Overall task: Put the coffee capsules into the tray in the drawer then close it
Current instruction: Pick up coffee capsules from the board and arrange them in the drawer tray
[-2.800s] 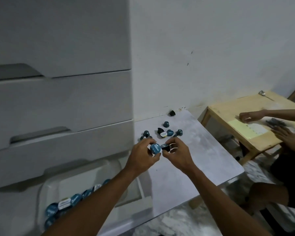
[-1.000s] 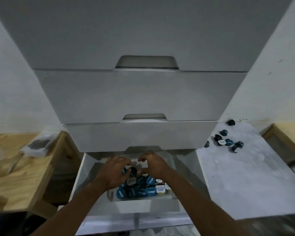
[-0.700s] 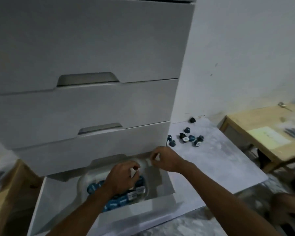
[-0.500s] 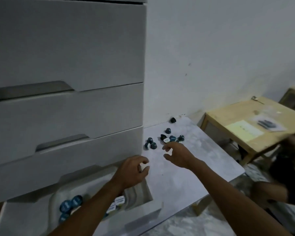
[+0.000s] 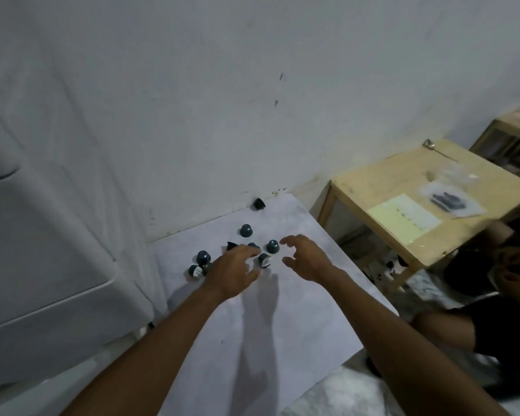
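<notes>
Left grip [image 5: 234, 271], a bare hand seen from the back, lies low over the coffee capsules [image 5: 246, 230] with its fingers stretched forward and loosely bent. It has hold of nothing that shows, though whether the fingertips touch a capsule cannot be told. Right grip [image 5: 306, 259] hovers just beside it, spread wide with curved fingers and the thumb apart, and it too holds nothing. Its forefinger ends near the rightmost blue capsule [image 5: 272, 246].

The capsules are scattered on the white bench [image 5: 252, 340], toward its far edge. Most are blue-grey and stand dome up. One with a pale label [image 5: 264, 261] lies on its side between the two grips. Two more sit at the left of the cluster [image 5: 203, 257], with a third partly hidden behind the left grip. A dark capsule [image 5: 259, 203] lies apart from the rest, against the foot of the white wall [image 5: 252, 85].

On the left, touching the bench, stands the white drawer cabinet [image 5: 42, 265], with its fronts blurred at the picture's edge. To the right of the bench, a little apart, is a wooden bench [image 5: 373, 181] carrying a pale yellow sheet [image 5: 403, 219] and a clear bag of dark items [image 5: 451, 201]. Beyond it another person [image 5: 508, 325] in dark clothes sits low, hands near the wooden bench's corner. Pale mottled floor [image 5: 342, 391] shows below.
</notes>
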